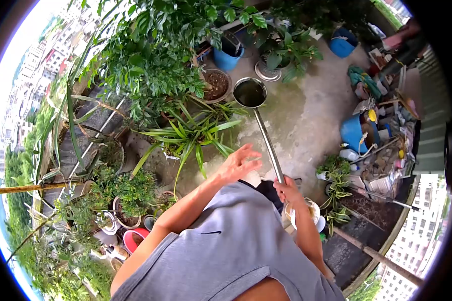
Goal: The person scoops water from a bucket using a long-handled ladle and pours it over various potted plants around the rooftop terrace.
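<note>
My right hand is closed around the lower end of a long metal handle. It belongs to a long-handled ladle that points away from me, its round bowl holding dark liquid. In the air left of the handle is my left hand, fingers spread and holding nothing. A spiky long-leaved plant grows just beyond the left hand. Near the ladle's bowl stands a pot of brown soil with a leafy shrub over it. A pale round container is partly hidden behind my right forearm.
Blue buckets stand at the back, with another blue bucket amid clutter on the right. Variegated plants sit at right. A red basin and potted greenery are at left. Concrete floor lies ahead.
</note>
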Motion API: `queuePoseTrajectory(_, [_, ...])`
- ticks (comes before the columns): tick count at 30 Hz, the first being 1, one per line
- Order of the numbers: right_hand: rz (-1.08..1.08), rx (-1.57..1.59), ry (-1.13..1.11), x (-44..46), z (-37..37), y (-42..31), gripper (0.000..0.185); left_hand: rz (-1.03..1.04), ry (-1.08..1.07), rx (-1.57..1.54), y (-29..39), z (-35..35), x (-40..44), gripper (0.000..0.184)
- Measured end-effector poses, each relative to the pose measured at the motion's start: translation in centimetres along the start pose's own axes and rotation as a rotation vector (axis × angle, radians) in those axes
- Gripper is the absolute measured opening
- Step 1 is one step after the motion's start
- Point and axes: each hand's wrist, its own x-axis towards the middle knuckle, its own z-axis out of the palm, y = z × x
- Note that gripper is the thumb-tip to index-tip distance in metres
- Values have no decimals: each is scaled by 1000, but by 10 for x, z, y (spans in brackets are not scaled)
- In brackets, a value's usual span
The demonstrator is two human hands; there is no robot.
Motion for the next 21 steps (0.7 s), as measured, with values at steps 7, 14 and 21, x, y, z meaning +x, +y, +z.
queuePoseTrajectory(7, [51,-110,-222,146,-65,-102,22,-8,213,51,22,-42,121,52])
queuePoseTrajectory(14, [111,-270,-376,334,-121,-207,16,-171,416,-39,37,-67,245,53])
queuePoseTrajectory(21, [142,-489,-440,514,-137,-286,16,-321,559,-185,59,-91,365,59])
